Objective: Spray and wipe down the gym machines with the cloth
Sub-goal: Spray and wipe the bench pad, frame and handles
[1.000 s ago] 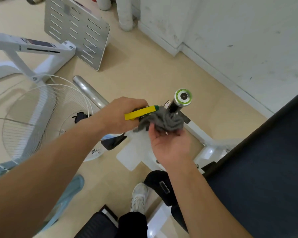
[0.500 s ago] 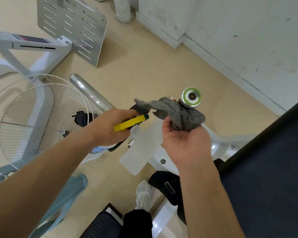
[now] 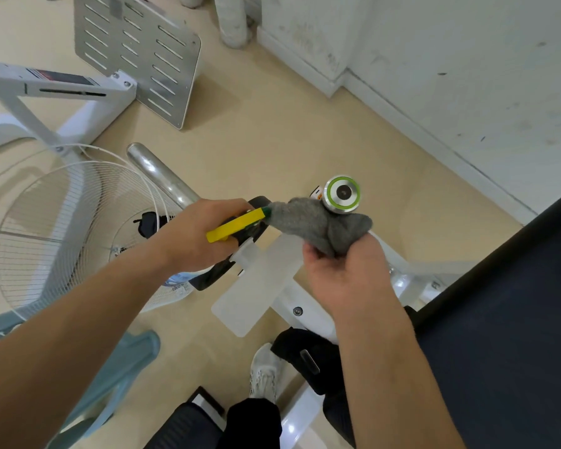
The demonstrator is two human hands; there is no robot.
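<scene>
Cloth (image 3: pixel 318 225) is bunched in the right grip (image 3: pixel 347 273), fingers curled round it, and is held against the nozzle so spray is caught. The spray bottle (image 3: pixel 237 223) is clenched in the left grip (image 3: pixel 201 234); its contents are hidden, presumably cleaner. The exercise bike knob (image 3: pixel 342 193) is seen just behind the cloth.
</scene>
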